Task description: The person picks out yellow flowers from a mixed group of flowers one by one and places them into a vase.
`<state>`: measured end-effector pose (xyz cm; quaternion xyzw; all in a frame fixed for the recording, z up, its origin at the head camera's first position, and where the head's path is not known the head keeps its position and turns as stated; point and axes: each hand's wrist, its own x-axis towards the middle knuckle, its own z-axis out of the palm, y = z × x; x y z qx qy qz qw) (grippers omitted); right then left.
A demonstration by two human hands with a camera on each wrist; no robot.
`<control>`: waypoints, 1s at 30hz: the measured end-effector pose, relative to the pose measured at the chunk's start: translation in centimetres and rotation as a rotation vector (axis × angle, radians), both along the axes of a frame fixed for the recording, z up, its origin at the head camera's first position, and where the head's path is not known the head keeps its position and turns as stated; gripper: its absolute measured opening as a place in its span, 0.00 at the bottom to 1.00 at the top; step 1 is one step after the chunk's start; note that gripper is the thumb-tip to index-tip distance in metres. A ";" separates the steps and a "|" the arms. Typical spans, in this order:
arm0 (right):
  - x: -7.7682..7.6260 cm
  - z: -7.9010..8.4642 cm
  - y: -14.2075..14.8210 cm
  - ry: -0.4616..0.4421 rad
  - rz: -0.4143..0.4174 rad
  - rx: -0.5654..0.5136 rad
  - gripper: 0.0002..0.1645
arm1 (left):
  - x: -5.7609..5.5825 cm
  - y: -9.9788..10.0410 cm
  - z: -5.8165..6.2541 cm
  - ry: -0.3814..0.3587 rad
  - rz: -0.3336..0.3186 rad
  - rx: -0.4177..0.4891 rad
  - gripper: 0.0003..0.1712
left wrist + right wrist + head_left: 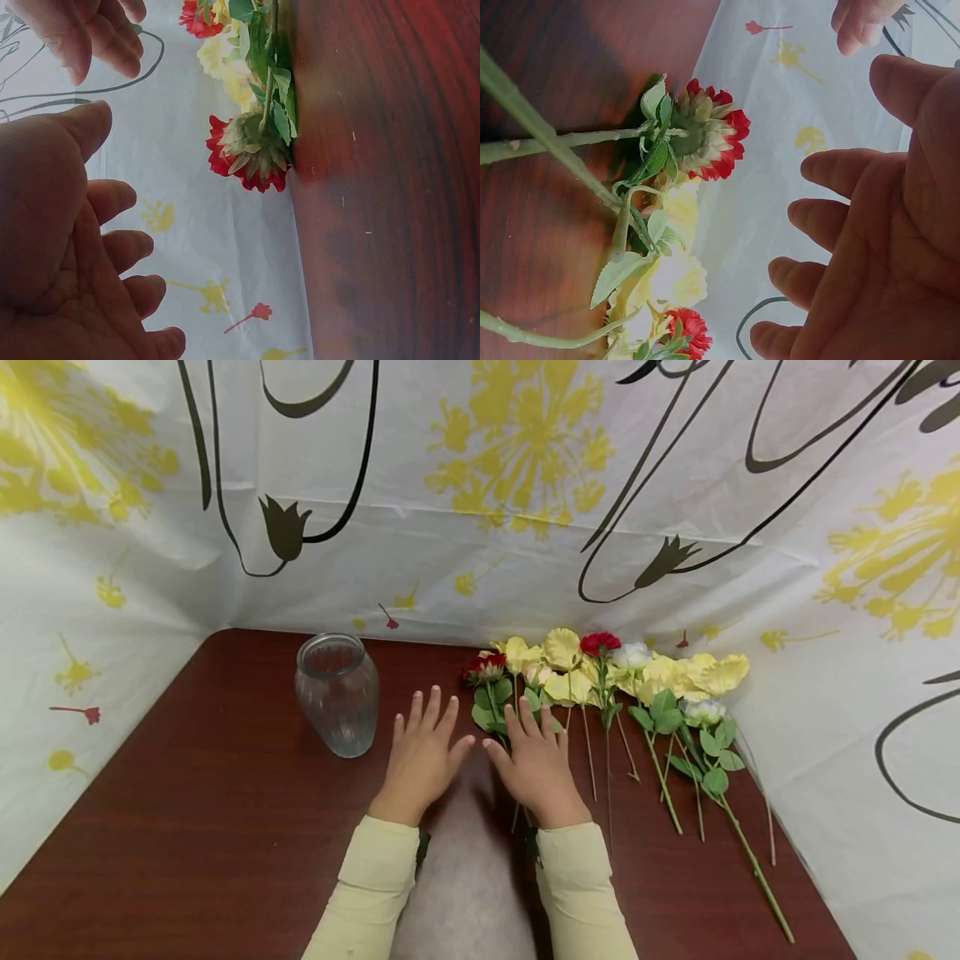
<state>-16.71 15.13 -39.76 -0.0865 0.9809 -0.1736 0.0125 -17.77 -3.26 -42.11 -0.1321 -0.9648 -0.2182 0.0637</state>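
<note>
Palm down above the table, my left hand [422, 760] has its fingers spread and holds nothing. Close to its right, my right hand [538, 764] is also spread and bare, over the stems at the left end of a row of artificial flowers. A clear ribbed glass vase [339, 697] stands upright left of the left hand. Nearest the right hand lies a dark red flower [485, 669], whose underside faces the right wrist view. Yellow flowers [562, 650], another red flower [600, 643] and white flowers [703, 712] lie farther along, stems toward me.
The dark reddish-brown table [187, 827] has a rounded far left corner. A white cloth [405, 552] with yellow and black floral prints hangs behind it and along both sides. One long green stem [757, 868] reaches toward the near right edge.
</note>
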 end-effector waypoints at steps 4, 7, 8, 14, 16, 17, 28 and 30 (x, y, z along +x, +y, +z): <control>0.0 0.0 0.1 0.005 -0.006 0.005 0.42 | -0.1 0.0 -0.1 -0.001 0.002 0.008 0.40; 0.0 -0.1 0.1 0.003 -0.015 0.007 0.42 | -0.1 0.1 -0.3 -0.002 0.005 0.008 0.40; 0.1 -0.1 0.1 0.000 -0.018 0.007 0.42 | -0.1 0.1 -0.3 -0.003 0.005 0.005 0.40; -0.1 -0.3 0.2 -0.006 -0.018 -0.006 0.43 | 0.0 0.2 -0.2 -0.011 -0.007 0.023 0.39; 0.0 -0.1 0.2 0.000 -0.020 -0.016 0.43 | 0.1 0.2 -0.1 -0.012 -0.015 0.041 0.39; 0.1 0.0 0.3 0.002 -0.022 -0.021 0.43 | 0.2 0.2 0.0 -0.015 -0.020 0.051 0.39; 0.2 1.2 1.8 0.034 0.024 -0.011 0.42 | 1.3 -0.5 1.0 0.018 -0.042 0.185 0.39; 0.1 1.4 2.4 0.046 0.032 0.016 0.42 | 1.8 -1.0 1.7 0.065 -0.048 0.232 0.39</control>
